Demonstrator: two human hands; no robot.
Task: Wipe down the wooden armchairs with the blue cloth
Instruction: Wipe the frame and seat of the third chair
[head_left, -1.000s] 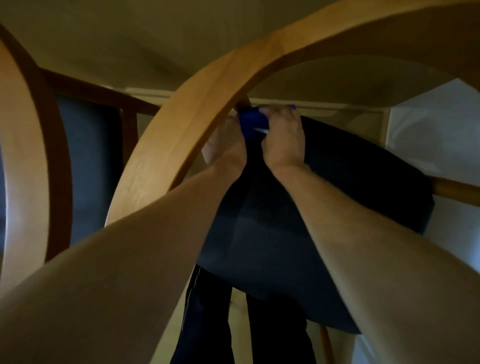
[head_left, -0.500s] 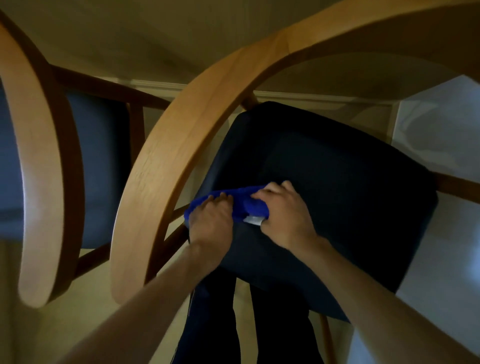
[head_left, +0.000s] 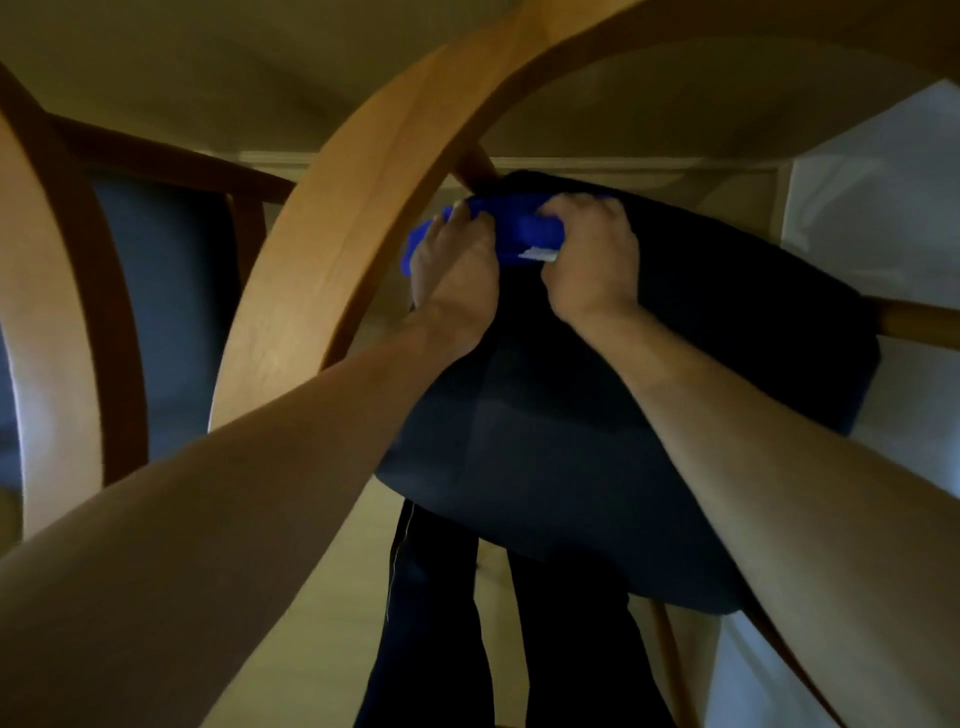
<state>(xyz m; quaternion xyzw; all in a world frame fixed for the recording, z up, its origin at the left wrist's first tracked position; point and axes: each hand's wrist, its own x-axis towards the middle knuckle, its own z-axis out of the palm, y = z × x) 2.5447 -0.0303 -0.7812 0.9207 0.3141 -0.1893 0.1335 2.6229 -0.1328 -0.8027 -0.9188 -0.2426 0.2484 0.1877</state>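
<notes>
**A:** Both arms stretched far forward, reaching under the curved wooden armrest (head_left: 332, 249) toward the far edge of the dark seat cushion (head_left: 649, 405). Left hand (head_left: 457, 280) palm down, fingers curled over the left end of the blue cloth (head_left: 519, 231), wrist tucked right beside the armrest. Right hand (head_left: 592, 260) knuckles up, fingers curled round the cloth's right end. So 2 hands, both gripping, neither spread wide.

**B:** And the cloth itself?

**A:** Bunched into a roll, long axis running left to right across the back of the seat, just below the wooden post (head_left: 475, 166) at the rear. Left end poking out past the left hand toward the armrest, small white tag showing near the right thumb. Pressed down on the cushion, near the back edge.

**B:** Anything else around?

**A:** A 2nd armchair (head_left: 57, 291) off to the left with a blue-grey seat. Dark trouser legs (head_left: 431, 613) below the cushion's near edge, pale floor (head_left: 332, 571) underneath. Can't tell whether the cloth touches the post.
</notes>
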